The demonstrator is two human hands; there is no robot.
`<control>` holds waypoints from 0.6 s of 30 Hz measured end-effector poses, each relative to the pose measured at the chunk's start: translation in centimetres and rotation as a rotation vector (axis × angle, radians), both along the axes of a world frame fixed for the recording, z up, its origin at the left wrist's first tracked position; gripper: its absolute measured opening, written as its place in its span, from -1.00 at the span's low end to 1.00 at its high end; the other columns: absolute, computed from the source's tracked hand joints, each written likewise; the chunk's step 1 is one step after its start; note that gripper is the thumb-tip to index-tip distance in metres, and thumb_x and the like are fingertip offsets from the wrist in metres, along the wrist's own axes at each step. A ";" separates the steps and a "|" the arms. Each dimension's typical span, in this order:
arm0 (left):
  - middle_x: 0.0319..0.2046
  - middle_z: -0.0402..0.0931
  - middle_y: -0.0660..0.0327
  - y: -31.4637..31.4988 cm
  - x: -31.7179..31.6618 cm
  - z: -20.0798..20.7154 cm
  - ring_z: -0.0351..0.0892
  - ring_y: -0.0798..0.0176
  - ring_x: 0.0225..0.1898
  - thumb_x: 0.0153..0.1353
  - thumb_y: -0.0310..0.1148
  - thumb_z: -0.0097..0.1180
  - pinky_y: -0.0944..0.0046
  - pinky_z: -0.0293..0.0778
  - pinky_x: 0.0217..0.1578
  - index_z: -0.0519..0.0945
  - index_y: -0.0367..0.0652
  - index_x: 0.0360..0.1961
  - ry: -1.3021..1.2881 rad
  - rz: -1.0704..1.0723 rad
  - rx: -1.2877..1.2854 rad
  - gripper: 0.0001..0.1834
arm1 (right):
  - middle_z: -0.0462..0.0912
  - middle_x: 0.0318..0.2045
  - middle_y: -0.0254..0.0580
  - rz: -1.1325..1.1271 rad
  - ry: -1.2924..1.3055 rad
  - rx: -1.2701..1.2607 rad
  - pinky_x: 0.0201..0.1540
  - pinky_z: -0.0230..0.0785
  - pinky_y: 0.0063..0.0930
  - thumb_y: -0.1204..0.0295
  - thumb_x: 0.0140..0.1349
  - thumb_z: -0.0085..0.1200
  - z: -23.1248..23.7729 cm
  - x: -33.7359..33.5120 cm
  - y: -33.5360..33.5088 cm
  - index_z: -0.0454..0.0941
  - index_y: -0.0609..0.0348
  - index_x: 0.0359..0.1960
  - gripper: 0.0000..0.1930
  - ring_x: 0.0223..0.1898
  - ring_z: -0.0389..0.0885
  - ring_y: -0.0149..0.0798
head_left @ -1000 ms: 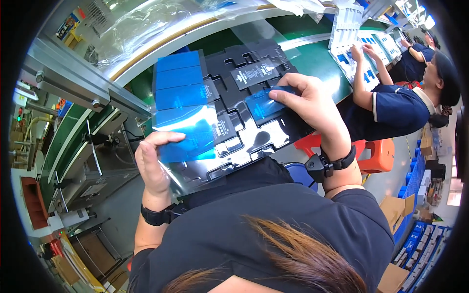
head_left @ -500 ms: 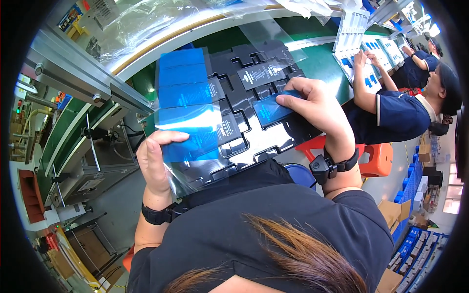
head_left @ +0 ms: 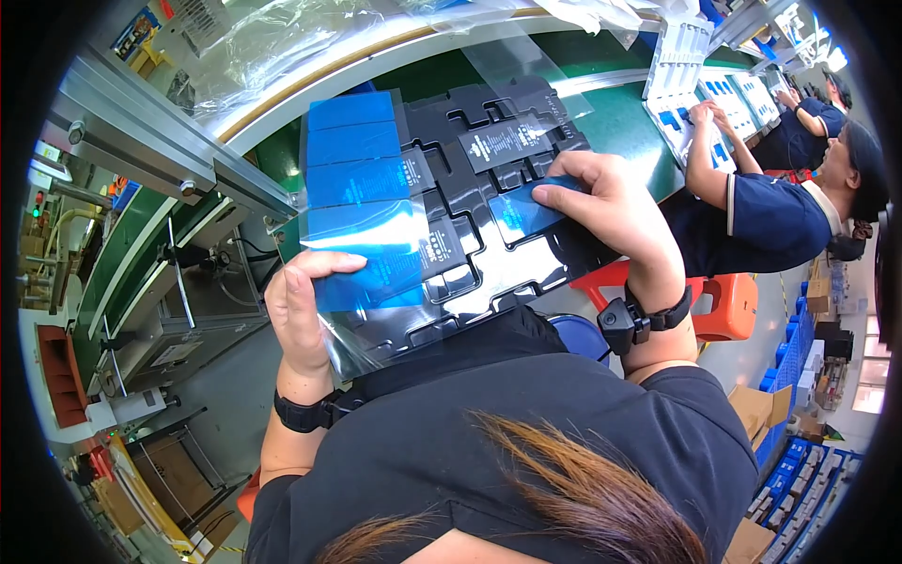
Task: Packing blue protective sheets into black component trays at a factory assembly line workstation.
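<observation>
A black moulded tray (head_left: 458,117) lies tilted before me, holding flat dark battery packs with white print. One bare battery pack (head_left: 507,141) sits at its far right. Over the left side spreads a clear plastic sheet with several blue film rectangles (head_left: 353,179), covering parts of the packs below. My left hand (head_left: 303,315) rests at the sheet's near left edge, fingers apart, one stretched flat onto the blue film. My right hand (head_left: 606,202) is closed, thumb and fingers pinching the right end of a blue-covered battery pack (head_left: 520,212) in the tray; its fingertips are partly hidden.
Beneath the tray's far side runs a green bench (head_left: 615,117). A metal frame post (head_left: 155,127) stands at left; clear plastic wrapping (head_left: 272,61) lies beyond. At right a co-worker (head_left: 775,211) handles parts by a white tray (head_left: 681,132). An orange stool (head_left: 733,305) stands below.
Almost nothing differs. Both my hands keep their places, and the tray has barely shifted. The co-worker's hands at right have moved slightly.
</observation>
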State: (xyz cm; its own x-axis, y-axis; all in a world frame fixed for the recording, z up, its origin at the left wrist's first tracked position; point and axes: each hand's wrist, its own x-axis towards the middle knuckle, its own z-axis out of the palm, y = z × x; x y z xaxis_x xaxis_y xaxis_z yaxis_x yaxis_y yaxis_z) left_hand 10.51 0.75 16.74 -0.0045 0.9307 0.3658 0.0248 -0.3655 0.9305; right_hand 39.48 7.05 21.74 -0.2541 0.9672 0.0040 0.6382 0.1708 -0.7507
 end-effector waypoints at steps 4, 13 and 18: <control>-0.38 0.56 0.07 0.1 -0.1 -0.2 0.50 0.27 -0.30 0.34 -0.08 -0.32 0.33 0.33 -0.16 0.56 -0.36 -0.42 -0.010 -0.003 -0.008 -0.44 | 0.48 -0.64 -0.01 0.029 -0.108 0.069 -0.48 0.26 -0.36 0.36 -0.03 0.13 -0.1 -0.1 0.0 0.49 0.33 -0.51 -0.77 -0.59 0.44 -0.14; -0.39 0.56 0.09 0.0 -0.1 -0.4 0.50 0.29 -0.31 0.34 -0.11 -0.30 0.35 0.34 -0.18 0.56 -0.36 -0.42 -0.018 -0.011 0.010 -0.47 | 0.50 -0.51 0.03 0.026 -0.316 0.225 -0.35 0.32 -0.24 0.44 -0.06 0.09 0.1 -0.8 -0.8 0.43 0.23 -0.34 -0.78 -0.40 0.50 0.06; -0.40 0.57 0.10 0.0 -0.5 -0.5 0.50 0.29 -0.31 0.33 -0.12 -0.28 0.35 0.34 -0.18 0.56 -0.36 -0.41 0.002 -0.013 0.013 -0.49 | 0.42 -0.40 -0.08 -0.111 -0.220 0.498 -0.32 0.35 -0.35 0.67 -0.11 -0.09 0.5 -0.4 -1.0 0.35 0.17 -0.25 -0.70 -0.39 0.47 -0.09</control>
